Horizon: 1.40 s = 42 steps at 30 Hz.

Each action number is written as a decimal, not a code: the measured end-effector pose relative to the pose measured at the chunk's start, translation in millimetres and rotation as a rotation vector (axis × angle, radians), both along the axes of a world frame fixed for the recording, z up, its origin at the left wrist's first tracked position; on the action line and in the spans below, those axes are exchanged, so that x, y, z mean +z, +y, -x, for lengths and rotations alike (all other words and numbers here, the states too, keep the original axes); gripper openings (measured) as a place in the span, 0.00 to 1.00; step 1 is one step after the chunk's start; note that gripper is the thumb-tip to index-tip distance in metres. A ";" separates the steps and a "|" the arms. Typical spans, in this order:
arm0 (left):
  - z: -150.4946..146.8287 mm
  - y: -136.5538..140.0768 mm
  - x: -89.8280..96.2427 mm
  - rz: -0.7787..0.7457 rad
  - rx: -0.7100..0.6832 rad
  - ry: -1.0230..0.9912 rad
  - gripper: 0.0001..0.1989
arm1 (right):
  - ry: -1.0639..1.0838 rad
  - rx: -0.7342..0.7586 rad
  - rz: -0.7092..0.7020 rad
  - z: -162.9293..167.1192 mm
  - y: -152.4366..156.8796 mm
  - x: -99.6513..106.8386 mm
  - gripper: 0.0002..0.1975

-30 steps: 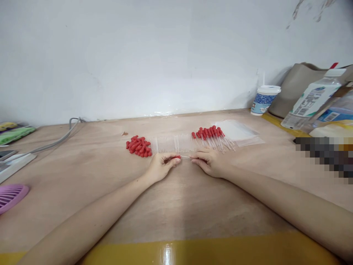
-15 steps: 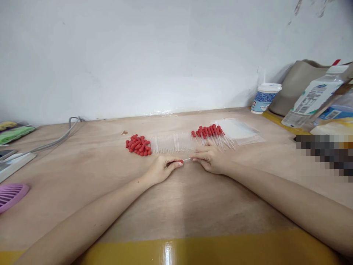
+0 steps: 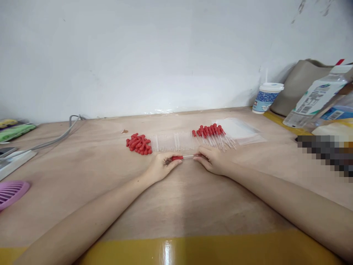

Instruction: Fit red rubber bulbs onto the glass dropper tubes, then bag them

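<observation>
Since before, more red rubber bulb [image 3: 177,158] showed; my left hand [image 3: 160,167] pinched it, my right hand [image 3: 212,161] pinched the clear glass tube [image 3: 189,157], mating them mid-desk.

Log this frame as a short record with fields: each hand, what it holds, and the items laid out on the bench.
left hand: pinches the red bulb
right hand: holds the clear tube joined to that bulb
loose bulbs: red heap, far left of the hands
bare tubes: clear row behind the hands
finished droppers: red-capped, fanned to the right
plastic bag: flat, beside the droppers
bench: bare wood
</observation>
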<state>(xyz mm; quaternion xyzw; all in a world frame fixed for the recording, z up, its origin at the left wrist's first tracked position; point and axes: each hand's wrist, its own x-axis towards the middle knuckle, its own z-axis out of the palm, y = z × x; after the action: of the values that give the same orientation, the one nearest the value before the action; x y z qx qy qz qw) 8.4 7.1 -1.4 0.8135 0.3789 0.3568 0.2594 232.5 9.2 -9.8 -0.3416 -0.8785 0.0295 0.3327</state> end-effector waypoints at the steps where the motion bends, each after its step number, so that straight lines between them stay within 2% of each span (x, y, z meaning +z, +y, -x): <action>1: -0.4 -0.4 0.3 -0.005 -0.006 0.005 0.11 | 0.005 0.003 -0.023 0.4 -0.2 -0.5 0.09; 4: -1.8 -0.9 0.2 0.020 0.004 -0.002 0.11 | 0.021 0.018 -0.081 3.1 -1.0 -1.9 0.11; 8: -2.0 -0.2 -1.4 0.119 -0.017 -0.072 0.11 | 0.038 0.019 -0.064 7.5 -3.0 -2.6 0.13; 11: -1.1 0.8 -2.4 0.132 -0.046 -0.101 0.11 | 0.004 -0.009 -0.009 10.2 -5.7 -2.3 0.14; 17: 0.2 3.7 -3.7 0.055 -0.102 -0.084 0.11 | -0.030 -0.069 0.178 16.0 -9.3 0.7 0.16; 19: 0.0 4.2 -3.8 0.088 -0.081 -0.076 0.13 | -0.033 -0.066 0.225 17.6 -8.7 1.4 0.17; 24: 1.4 4.2 -4.0 0.213 -0.019 -0.114 0.29 | -0.050 -0.025 0.255 15.8 -6.5 2.6 0.18; 30: 5.3 3.1 0.3 0.229 -0.002 -0.088 0.16 | 0.038 -0.050 0.312 2.9 -6.2 5.6 0.11; 35: 4.0 0.8 2.2 0.212 0.000 -0.062 0.15 | 0.049 -0.023 0.231 2.6 -7.9 6.6 0.08; 42: 4.1 2.0 -1.9 0.136 -0.002 -0.056 0.12 | 0.016 -0.034 0.152 9.1 -8.6 0.6 0.13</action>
<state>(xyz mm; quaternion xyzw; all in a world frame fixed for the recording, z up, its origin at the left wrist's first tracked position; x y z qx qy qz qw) 4.4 9.1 -3.3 0.7840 0.3940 0.3528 0.3249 223.5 0.6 -9.1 -0.3805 -0.8651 0.0932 0.3134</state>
